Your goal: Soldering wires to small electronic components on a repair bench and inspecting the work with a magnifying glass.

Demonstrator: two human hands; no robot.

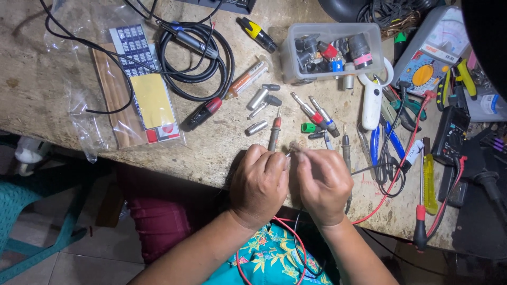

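Note:
My left hand (259,184) and my right hand (323,182) meet at the front edge of a worn wooden workbench (47,79). Their fingertips pinch a small pale part with a thin wire end (293,148) between them; what it is stays too small and blurred to tell. Just beyond my fingers lie a red-tipped test probe (274,135), a black-tipped probe (346,150) and several loose metal audio plugs (317,113). A red wire (393,182) runs across the bench toward my lap.
A clear plastic tub of connectors (331,50) stands at the back. A coiled black cable (196,55) and a plastic packet (142,87) lie left. A white tool (372,100), pliers, screwdrivers (429,182) and a multimeter (435,45) crowd the right side.

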